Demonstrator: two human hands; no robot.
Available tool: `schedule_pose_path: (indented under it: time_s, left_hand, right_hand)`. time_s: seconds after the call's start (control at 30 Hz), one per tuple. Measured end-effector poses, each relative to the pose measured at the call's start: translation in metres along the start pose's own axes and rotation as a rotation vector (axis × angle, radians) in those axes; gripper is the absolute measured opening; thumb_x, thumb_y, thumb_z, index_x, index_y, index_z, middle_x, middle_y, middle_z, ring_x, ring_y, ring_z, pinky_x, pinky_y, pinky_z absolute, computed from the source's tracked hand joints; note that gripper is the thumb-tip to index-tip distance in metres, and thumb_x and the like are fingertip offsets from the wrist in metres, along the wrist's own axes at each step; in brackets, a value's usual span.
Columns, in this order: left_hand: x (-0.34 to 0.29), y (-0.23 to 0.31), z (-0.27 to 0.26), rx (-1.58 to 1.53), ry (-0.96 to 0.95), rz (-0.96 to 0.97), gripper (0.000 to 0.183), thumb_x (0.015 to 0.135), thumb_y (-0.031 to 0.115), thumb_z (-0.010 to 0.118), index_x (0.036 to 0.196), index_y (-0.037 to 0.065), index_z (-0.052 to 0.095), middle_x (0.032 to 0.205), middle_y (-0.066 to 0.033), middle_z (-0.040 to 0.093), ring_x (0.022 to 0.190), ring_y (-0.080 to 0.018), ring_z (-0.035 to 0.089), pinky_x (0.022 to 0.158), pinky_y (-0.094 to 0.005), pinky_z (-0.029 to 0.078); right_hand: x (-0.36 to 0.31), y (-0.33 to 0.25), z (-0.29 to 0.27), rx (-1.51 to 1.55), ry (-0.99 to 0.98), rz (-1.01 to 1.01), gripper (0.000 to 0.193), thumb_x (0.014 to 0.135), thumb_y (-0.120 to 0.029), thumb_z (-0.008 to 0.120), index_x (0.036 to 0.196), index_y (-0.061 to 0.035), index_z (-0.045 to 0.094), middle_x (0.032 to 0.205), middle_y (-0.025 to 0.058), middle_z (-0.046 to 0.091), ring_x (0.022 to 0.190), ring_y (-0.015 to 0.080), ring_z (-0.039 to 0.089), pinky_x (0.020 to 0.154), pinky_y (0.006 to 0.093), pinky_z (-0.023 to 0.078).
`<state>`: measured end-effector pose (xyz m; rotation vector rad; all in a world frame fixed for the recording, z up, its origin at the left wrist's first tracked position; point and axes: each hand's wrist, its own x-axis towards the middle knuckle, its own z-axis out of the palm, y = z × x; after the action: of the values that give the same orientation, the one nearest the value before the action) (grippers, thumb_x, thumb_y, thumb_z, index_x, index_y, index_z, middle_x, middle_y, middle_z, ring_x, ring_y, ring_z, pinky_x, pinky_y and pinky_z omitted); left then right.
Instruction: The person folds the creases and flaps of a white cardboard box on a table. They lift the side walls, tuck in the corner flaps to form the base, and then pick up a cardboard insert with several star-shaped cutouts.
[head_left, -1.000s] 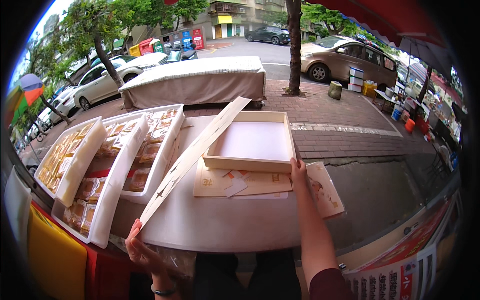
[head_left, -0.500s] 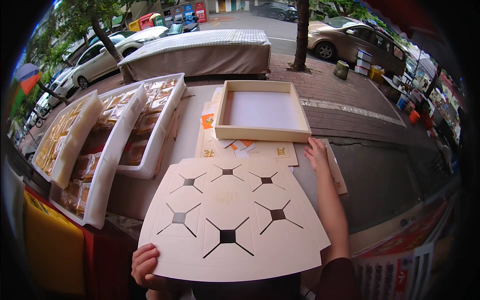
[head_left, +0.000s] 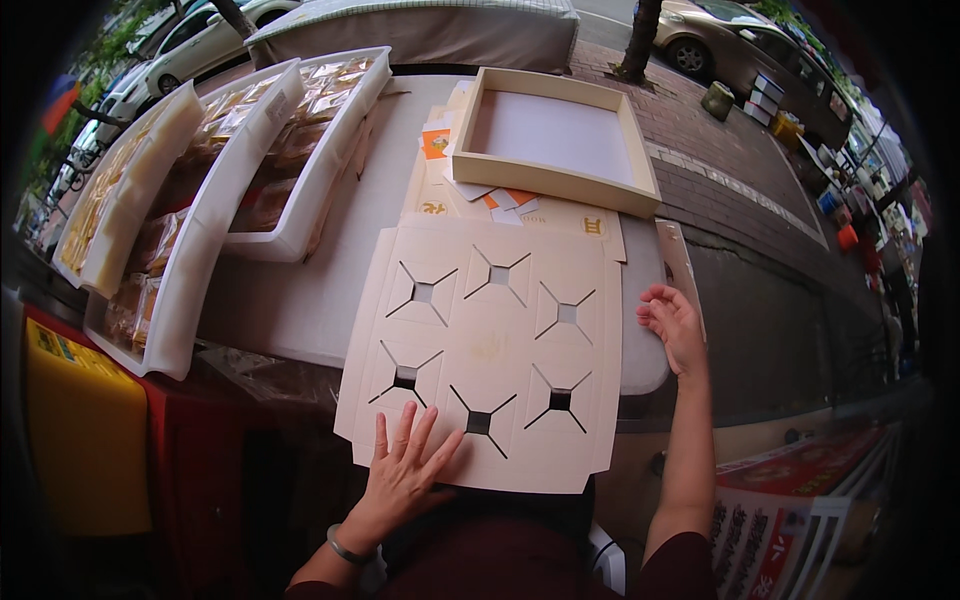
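Note:
A flat cream cardboard insert (head_left: 530, 350) lies before me, its near part jutting past the table's front edge. Several small square holes are cut in it, each with slits running out from its corners. My left hand (head_left: 405, 475) rests on its near edge with the fingers spread. To the right of the insert, my right hand (head_left: 672, 325) hovers with loosely bent fingers and holds nothing that I can see. Beyond the insert stands a shallow cream box (head_left: 555, 187) with a white bottom. Under the box lie printed cards (head_left: 508, 200) and a cream printed board (head_left: 560, 225).
Long white plastic trays (head_left: 185, 290) of wrapped packets stand at the left of the light table (head_left: 290, 310). Another flat board (head_left: 677, 250) lies at the right edge. A yellow container (head_left: 85, 430) is at lower left. Past the table are a covered stall (head_left: 420, 35) and parked cars.
The insert has come down onto the table's near side, lying flatter. My left hand went from gripping its corner to spreading on its near edge. My right hand has drawn back from the box.

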<state>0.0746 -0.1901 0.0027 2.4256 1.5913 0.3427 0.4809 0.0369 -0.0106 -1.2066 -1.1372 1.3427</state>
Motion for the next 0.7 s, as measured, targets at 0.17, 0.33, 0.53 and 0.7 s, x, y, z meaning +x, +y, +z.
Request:
schedule_pose_path:
  time_s: [0.17,0.33,0.53,0.7]
  left_hand:
    - [0.009,-0.003,0.018,0.166,0.076,0.042,0.058,0.084,0.013,0.062,0.142,0.019,0.056,0.154,-0.0185,0.041,0.147,-0.0420,0.033,0.115,-0.0683,0.021]
    - [0.015,-0.008,-0.001,0.042,0.271,0.042,0.042,0.086,0.009,0.062,0.128,0.014,0.067,0.140,-0.0151,0.058,0.134,-0.0386,0.052,0.109,-0.0617,0.037]
    - [0.032,-0.043,-0.077,-0.224,0.798,-0.064,0.033,0.077,0.001,0.074,0.110,-0.001,0.071,0.111,-0.0240,0.072,0.107,-0.0366,0.071,0.092,-0.0419,0.058]
    - [0.019,-0.072,-0.089,-0.804,1.113,-0.109,0.021,0.100,0.001,0.058,0.118,-0.003,0.067,0.109,-0.0116,0.072,0.100,-0.0191,0.069,0.092,-0.0330,0.054]
  right_hand:
    - [-0.013,0.010,0.004,0.065,0.017,-0.020,0.023,0.100,-0.007,0.060,0.122,-0.0008,0.058,0.111,0.0075,0.067,0.093,0.0140,0.066,0.085,0.0297,0.056]
    - [-0.015,0.021,-0.005,0.109,0.078,0.000,0.023,0.100,-0.008,0.061,0.121,-0.0008,0.059,0.110,0.0084,0.067,0.094,0.0142,0.066,0.085,0.0297,0.056]
    - [-0.003,0.034,-0.006,0.071,0.119,-0.018,0.024,0.098,-0.009,0.064,0.120,0.0003,0.060,0.108,0.0087,0.067,0.092,0.0154,0.067,0.083,0.0311,0.058]
    - [0.002,0.034,-0.006,0.114,0.121,-0.024,0.022,0.098,-0.009,0.063,0.118,-0.0001,0.060,0.106,0.0085,0.068,0.090,0.0161,0.068,0.081,0.0320,0.059]
